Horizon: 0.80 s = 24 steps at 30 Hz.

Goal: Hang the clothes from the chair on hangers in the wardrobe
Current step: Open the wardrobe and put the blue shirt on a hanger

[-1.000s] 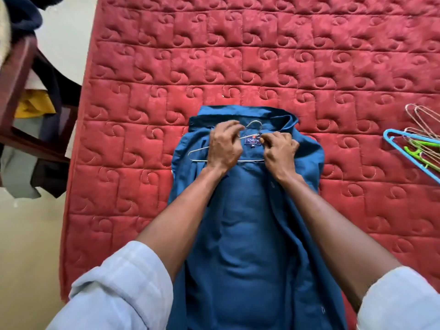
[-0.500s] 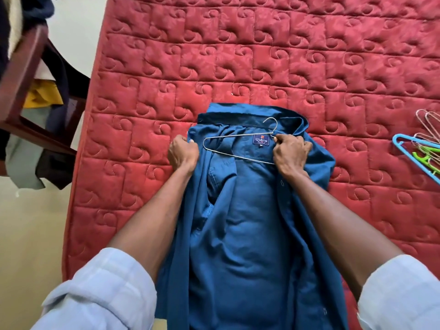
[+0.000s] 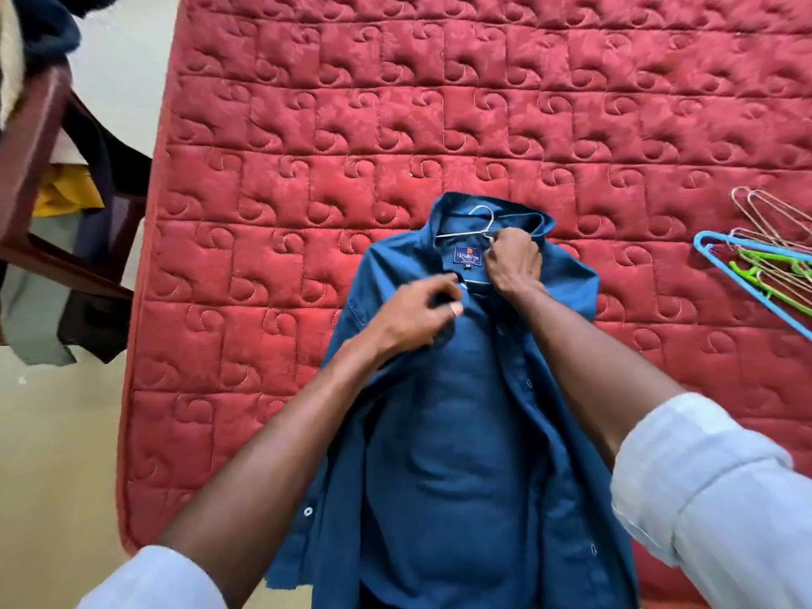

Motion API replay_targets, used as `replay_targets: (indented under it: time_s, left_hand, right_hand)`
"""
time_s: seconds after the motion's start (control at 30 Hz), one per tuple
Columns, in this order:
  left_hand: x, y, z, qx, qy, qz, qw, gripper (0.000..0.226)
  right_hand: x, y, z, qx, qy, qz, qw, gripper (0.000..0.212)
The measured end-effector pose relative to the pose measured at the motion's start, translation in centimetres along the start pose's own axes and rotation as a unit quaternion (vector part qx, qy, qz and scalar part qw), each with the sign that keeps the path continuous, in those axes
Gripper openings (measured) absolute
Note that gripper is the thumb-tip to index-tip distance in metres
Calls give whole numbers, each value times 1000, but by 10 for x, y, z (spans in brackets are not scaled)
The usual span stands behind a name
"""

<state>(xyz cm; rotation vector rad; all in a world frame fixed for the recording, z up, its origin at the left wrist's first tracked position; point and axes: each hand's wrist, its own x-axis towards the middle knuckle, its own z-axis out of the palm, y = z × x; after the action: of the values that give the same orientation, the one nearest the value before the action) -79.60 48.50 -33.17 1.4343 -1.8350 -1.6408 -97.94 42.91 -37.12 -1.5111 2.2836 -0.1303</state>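
- The blue shirt lies face up and unbuttoned on the red quilted mattress, with a wire hanger inside its neck opening.
- Right hand: the fingers are curled into a fist, clamped on the right collar edge at the base of the hanger hook. Whether the wire itself is inside that grip cannot be told.
- Left hand: the fingers are bent and slightly apart, with the tips at the left front edge just below the collar label. Whether they pinch cloth cannot be told; the hand is blurred.
- Orientation: the long axis of the shirt runs from the collar, beyond the fingertips, to the hem, which is back past the wrists at the near mattress edge. The collar points away from the person. The hanger hook protrudes above the collar, just beyond the right knuckles.
- Risk 1: the left shoulder of the hanger is hidden under the cloth. If it is not seated in the shoulder, the shirt is likely to slide off on lifting.
- Risk 2: the fronts are open. A lift by the hook alone may let one side slip down the smooth wire.
- Risk 3: the hem overhangs the mattress edge, so its weight could pull the shirt toward the floor once the grip relaxes.
- Spare hangers lie well to the right of the right hand; the chair with the remaining clothes stands well to the left of the left hand.
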Motion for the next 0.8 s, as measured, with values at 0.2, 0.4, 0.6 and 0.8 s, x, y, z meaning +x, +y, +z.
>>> replay_targets:
  time_s: [0.2, 0.4, 0.6, 0.8]
  left_hand:
    - [-35, -34, 36, 36, 226, -23, 973, 27]
    - [-85, -71, 47, 126, 329, -83, 932, 16]
    - [-138, -90, 71, 208, 306, -165, 914, 51]
    - [-192, -95, 87, 228, 289, -262, 892, 50]
  right_hand:
    - [-23, 16, 3, 162, 26, -43, 985, 35]
    - [-125, 53, 18, 171, 111, 32, 979, 30]
    - [-221, 80, 32, 41, 119, 138, 982, 61]
    - [-285, 107, 37, -5, 43, 225, 974, 48]
